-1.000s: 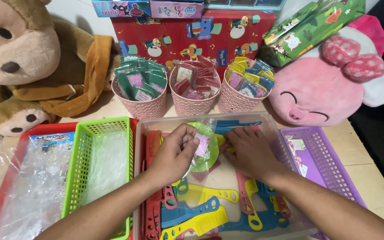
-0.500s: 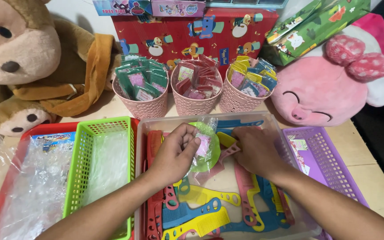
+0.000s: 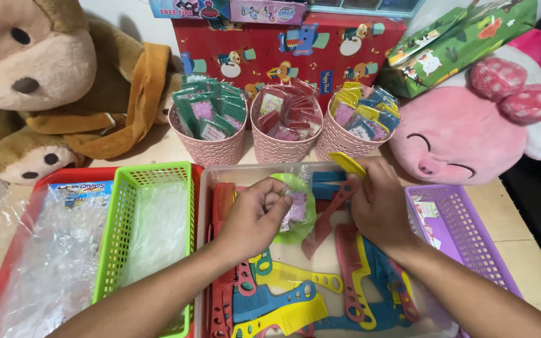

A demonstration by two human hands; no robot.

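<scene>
My left hand (image 3: 252, 216) grips a small clear packet with a round green item and a pink card (image 3: 296, 209) over a clear tray (image 3: 203, 188) of plastic combs. My right hand (image 3: 380, 203) pinches a yellow comb (image 3: 347, 164), its end sticking up past the fingers. A red comb (image 3: 327, 219) lies just under the two hands. More red, blue and yellow combs (image 3: 295, 300) fill the tray below my wrists.
A green mesh basket (image 3: 148, 231) and a red tray with clear bags (image 3: 39, 250) lie left. A purple basket (image 3: 455, 231) sits right. Three pink baskets of packets (image 3: 280, 141) stand behind, flanked by a brown monkey plush (image 3: 39, 81) and a pink plush (image 3: 471, 125).
My right hand has lifted a yellow comb up out of the tray and drawn a little apart from the left hand. The left hand keeps hold of the packet.
</scene>
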